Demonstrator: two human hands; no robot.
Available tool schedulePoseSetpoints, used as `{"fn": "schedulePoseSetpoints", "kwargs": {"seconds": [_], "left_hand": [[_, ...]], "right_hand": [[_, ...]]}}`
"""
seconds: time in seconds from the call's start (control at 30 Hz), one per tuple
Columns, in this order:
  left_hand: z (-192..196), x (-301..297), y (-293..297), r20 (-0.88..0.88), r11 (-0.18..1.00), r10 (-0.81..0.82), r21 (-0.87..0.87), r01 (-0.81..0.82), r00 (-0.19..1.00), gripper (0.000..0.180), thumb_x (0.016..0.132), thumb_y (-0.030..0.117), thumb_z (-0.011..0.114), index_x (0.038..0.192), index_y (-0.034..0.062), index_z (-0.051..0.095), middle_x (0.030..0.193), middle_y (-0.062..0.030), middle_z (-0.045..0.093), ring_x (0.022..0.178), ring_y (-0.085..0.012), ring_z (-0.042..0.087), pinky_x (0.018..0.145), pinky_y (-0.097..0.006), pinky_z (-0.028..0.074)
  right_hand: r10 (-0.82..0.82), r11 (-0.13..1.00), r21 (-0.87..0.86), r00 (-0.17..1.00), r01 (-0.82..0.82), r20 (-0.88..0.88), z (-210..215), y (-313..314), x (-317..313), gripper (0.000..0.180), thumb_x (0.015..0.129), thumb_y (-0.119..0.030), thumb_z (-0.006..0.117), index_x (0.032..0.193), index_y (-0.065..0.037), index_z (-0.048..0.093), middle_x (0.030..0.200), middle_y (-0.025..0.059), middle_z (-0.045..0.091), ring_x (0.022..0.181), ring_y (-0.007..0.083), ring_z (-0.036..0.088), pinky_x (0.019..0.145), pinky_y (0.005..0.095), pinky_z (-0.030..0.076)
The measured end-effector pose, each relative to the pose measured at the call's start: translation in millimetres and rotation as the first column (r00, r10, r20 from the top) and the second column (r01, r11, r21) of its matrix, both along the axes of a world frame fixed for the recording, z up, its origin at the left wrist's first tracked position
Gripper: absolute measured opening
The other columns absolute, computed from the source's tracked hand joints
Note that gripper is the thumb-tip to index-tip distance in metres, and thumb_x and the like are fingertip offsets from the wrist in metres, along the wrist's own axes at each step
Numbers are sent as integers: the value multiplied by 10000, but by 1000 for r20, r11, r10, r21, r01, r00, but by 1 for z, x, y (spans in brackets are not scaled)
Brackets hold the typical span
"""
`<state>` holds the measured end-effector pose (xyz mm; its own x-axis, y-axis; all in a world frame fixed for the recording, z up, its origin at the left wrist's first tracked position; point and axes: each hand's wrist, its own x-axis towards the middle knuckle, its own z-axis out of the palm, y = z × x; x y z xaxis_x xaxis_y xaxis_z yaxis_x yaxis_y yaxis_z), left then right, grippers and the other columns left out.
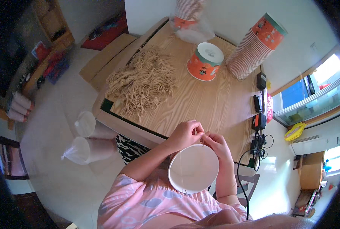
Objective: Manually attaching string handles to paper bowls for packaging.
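Note:
A white-lined paper bucket (200,171) is in front of my chest, its round opening facing up. A thin tan string (181,168) runs across the opening down to the near rim. My left hand (186,134) is closed in a pinch just above the far rim, on the string's end. Beside it, my right hand (218,145) pinches the string at the rim, fingertips meeting those of the left. The exact knot or hole between the fingers is too small to make out. A heap of tan strings (145,82) lies on the wooden table (192,103).
An orange and green paper bucket (205,63) stands upside down on the table. Behind it leans a tall bucket stack (253,47); another stack (187,19) sits in plastic. Adapters and cables (258,122) line the right edge. Bagged stacks (90,149) lie on the floor.

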<state>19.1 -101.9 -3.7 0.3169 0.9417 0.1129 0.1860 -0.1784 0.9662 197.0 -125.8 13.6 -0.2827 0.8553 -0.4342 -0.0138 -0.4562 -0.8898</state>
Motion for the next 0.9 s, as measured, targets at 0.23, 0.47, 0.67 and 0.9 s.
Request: {"fn": "schedulePoseSetpoints", "kwargs": {"seconds": [0.23, 0.47, 0.67, 0.9], "left_hand": [[3, -6, -3, -9, 1000, -11, 10, 12, 1000, 91, 773, 82, 670, 777, 10, 616, 736, -98, 612, 622, -202, 610, 579, -328, 480], [4, -15, -9, -86, 993, 64, 106, -55, 994, 89, 773, 77, 670, 790, 8, 616, 740, -100, 628, 643, -202, 623, 596, -316, 486], [7, -27, -3, 82, 960, -199, -183, 211, 977, 146, 811, 72, 677, 949, 29, 659, 799, -54, 660, 720, -103, 611, 632, -258, 491], [-3, -25, -6, 87, 958, -193, -199, 207, 977, 74, 803, 38, 677, 866, 4, 698, 787, -69, 656, 709, -112, 622, 644, -251, 499]], "right_hand": [[29, 999, -33, 991, -34, -131, -5, 3, 2, 112, 885, -131, 632, 856, -25, 611, 781, -11, 599, 692, 53, 550, 591, 193, 430], [214, 970, -77, 956, -232, -199, -4, 2, 15, 99, 891, -107, 619, 854, -17, 599, 794, -6, 606, 710, 59, 562, 612, 199, 450], [153, 980, -94, 963, -177, -222, -9, -8, 11, 88, 906, -88, 588, 915, -1, 586, 814, 0, 587, 707, 54, 548, 608, 184, 441], [43, 953, 297, 998, -55, 48, 3, -28, 5, 142, 844, -93, 666, 937, -10, 597, 881, 26, 601, 804, 114, 562, 688, 261, 467]]}}
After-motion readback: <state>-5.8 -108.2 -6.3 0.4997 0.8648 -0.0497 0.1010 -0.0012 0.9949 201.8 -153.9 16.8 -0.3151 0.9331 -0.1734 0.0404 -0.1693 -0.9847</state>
